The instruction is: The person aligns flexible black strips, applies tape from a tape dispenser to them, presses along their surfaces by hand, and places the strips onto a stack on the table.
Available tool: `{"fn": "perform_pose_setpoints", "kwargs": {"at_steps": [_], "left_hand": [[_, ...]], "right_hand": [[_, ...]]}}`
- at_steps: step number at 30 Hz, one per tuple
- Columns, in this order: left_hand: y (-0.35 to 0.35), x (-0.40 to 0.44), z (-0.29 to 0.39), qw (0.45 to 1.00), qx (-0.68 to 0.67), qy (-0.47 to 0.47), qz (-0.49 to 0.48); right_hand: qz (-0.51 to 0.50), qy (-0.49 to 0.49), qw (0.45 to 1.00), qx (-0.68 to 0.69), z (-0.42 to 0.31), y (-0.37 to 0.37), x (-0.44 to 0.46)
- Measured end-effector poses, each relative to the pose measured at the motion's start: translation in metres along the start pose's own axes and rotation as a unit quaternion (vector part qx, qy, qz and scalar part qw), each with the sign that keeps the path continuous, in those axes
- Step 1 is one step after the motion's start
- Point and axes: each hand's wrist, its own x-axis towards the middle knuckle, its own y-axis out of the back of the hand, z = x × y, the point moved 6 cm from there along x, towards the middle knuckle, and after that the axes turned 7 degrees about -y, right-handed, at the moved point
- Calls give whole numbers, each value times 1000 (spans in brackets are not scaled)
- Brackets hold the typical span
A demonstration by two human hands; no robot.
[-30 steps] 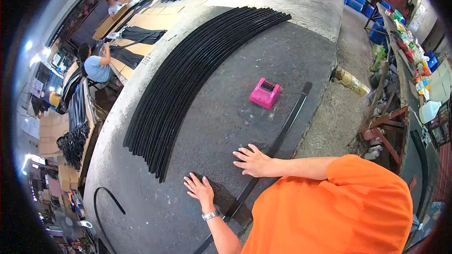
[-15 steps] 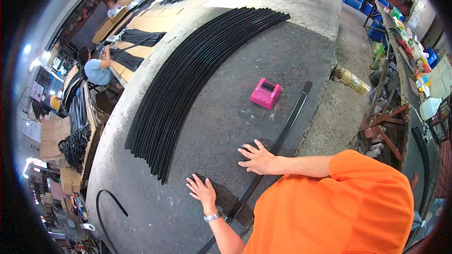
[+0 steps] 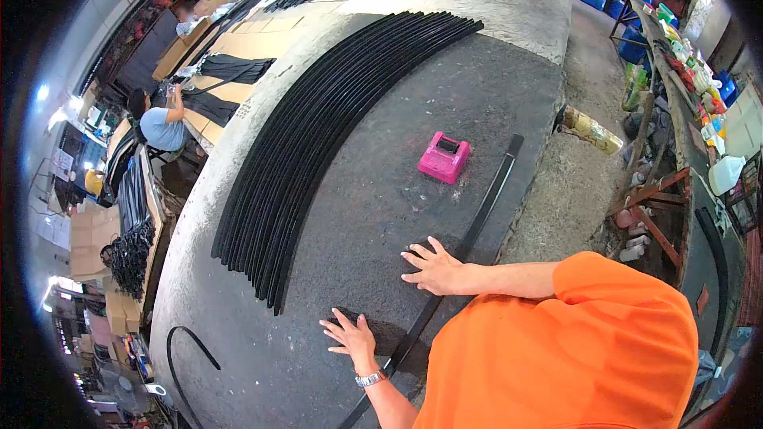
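My left hand [image 3: 354,339], a watch on its wrist, is open with spread fingers just above or on the dark tabletop [image 3: 358,214]. My right hand [image 3: 435,267] is open too, fingers apart, beside a long flat black strip [image 3: 481,218]. That strip runs along the near table edge and passes beneath my arms. Neither hand holds anything; whether the palms touch the surface, I cannot tell. Beyond my hands lies a curved row of several black strips [image 3: 326,143], side by side. A pink plastic block with a dark slot [image 3: 444,159] sits between row and strip.
A single curved black strip [image 3: 176,357] lies at lower left. Across the table a person in a light blue shirt [image 3: 163,127] handles black strips. At right, a narrow bench [image 3: 675,87] holds bottles and bags; a cylindrical roll [image 3: 592,133] is beside the table.
My left hand has shifted slightly right and down, its fingers more spread. My right hand stays nearly in place. The view has moved a little.
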Motion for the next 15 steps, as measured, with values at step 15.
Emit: {"fn": "perform_pose_setpoints", "kwargs": {"at_steps": [15], "left_hand": [[-6, -29, -6, 999, -7, 16, -33]], "right_hand": [[-7, 0, 1000, -3, 1, -2, 0]]}}
